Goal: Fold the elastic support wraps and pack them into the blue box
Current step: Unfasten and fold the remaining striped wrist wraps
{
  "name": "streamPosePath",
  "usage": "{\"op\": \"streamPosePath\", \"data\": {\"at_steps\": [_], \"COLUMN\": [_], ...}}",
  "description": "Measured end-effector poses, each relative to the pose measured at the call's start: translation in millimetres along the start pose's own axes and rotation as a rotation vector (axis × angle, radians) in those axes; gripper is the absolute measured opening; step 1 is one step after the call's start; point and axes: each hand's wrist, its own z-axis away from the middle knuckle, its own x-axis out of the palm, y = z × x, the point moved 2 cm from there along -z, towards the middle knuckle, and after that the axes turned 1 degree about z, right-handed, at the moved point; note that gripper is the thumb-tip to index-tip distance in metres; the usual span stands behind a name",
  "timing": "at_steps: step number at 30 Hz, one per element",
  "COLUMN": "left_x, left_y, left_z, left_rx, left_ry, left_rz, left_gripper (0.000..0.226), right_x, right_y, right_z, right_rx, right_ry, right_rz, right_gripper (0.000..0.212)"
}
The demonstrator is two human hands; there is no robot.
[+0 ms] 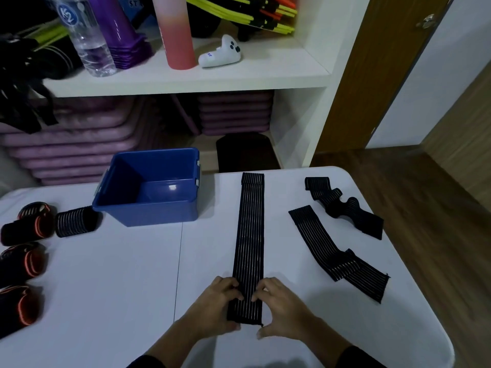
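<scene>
Rolls with orange edging (25, 229) sit along the far left of the white table (119, 274). A striped roll (75, 221) lies just beside the blue box (148, 215), which stands open-topped left of centre. On the shelf behind, a clear water bottle (87, 41) carries a round blue label reading K2. Further right, a white controller (220, 53) bears small blue marks I cannot read.

The long striped wrap (249, 229) lies flat and straight down the middle of the table, right of the box and apart from it, its far end folded over. My left hand (216, 306) grips its near end from the left edge, fingers curled on top, thumb at the end. My right hand (283, 306) pinches the same end from the right edge. Further right lie a bent wrap (337, 256) and, beyond it, a twisted wrap (345, 205).
</scene>
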Motion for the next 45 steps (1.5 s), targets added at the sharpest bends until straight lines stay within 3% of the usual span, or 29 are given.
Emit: {"op": "streamPosePath", "data": {"at_steps": [5,11,14,19,22,26,30,32,39,43,45], "left_x": [8,12,15,12,1,-7,-5,-4,1,-2,-4], "left_y": [2,5,4,6,14,16,13,13,12,9,7], "left_z": [5,8,5,4,2,-6,-14,-15,-15,-13,-11], "left_rx": [0.057,0.054,0.054,-0.109,-0.227,-0.306,-0.416,-0.451,-0.518,-0.446,-0.338], "left_ry": [0.103,0.112,0.162,0.268,0.281,0.255,0.287,0.289,0.306,0.318,0.314], "left_rz": [-0.045,-0.103,-0.107,0.115,0.295,0.412,0.434,0.445,0.392,0.273,0.173], "left_gripper": [0.048,0.045,0.018,0.013,0.009,0.020,0.012,0.012,0.031,0.034,0.031], "right_x": [-3,5,-1,-8,-7,-11,-12,-10,0,-1,0], "right_y": [-8,-14,-15,-17,-15,-15,-16,-18,-19,-20,-18], "right_z": [3,2,3,10,8,-4,-12,-14,-17,-16,-15], "right_rx": [-0.002,-0.012,0.001,0.150,0.243,0.410,0.532,0.565,0.621,0.480,0.323], "right_ry": [0.042,0.108,0.112,0.126,0.073,0.147,0.198,0.207,0.247,0.292,0.290], "right_rz": [0.043,0.257,0.121,-0.260,-0.335,-0.476,-0.579,-0.578,-0.511,-0.240,-0.134], "right_gripper": [0.034,0.018,0.021,0.026,0.040,0.022,0.010,0.005,0.025,0.043,0.038]}}
